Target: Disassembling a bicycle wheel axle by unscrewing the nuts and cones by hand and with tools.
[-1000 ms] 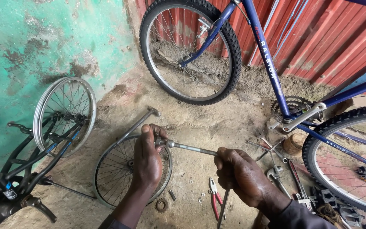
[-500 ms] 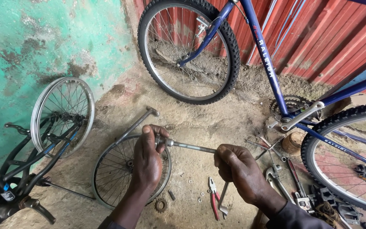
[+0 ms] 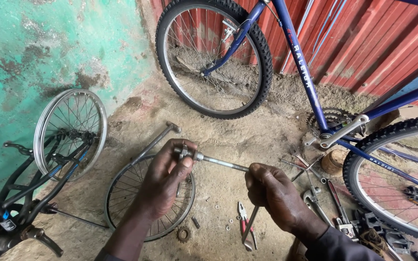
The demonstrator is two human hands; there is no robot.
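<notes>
At the centre of the frame, the left hand [image 3: 168, 176] is closed around the near end of a thin metal axle [image 3: 218, 161], thumb and fingers pinching the small nut-like fittings there. The right hand [image 3: 272, 191] is clamped in a fist around the axle's other end, so the rod runs nearly level between the two fists, slightly lower on the right.

Directly below the left hand lies a bare spoked wheel [image 3: 141, 203] flat on the dirt floor [image 3: 228, 140], partly hidden by that hand and forearm. A long bent metal bar [image 3: 156, 141] rests just above it. A small rusty sprocket [image 3: 184, 235] sits at the wheel's lower edge, and red-handled pliers [image 3: 244, 217] lie below the right hand, with a few loose washers near them.

At the left, another rim [image 3: 71, 133] leans on the green wall [image 3: 35, 53], with a dark bicycle frame [image 3: 30, 188] in front of it. A blue bicycle [image 3: 306, 72] stands across the upper right against red corrugated sheeting [image 3: 364, 38]. Spanners and other tools [image 3: 325, 203] are scattered at the lower right, close to the right wrist.
</notes>
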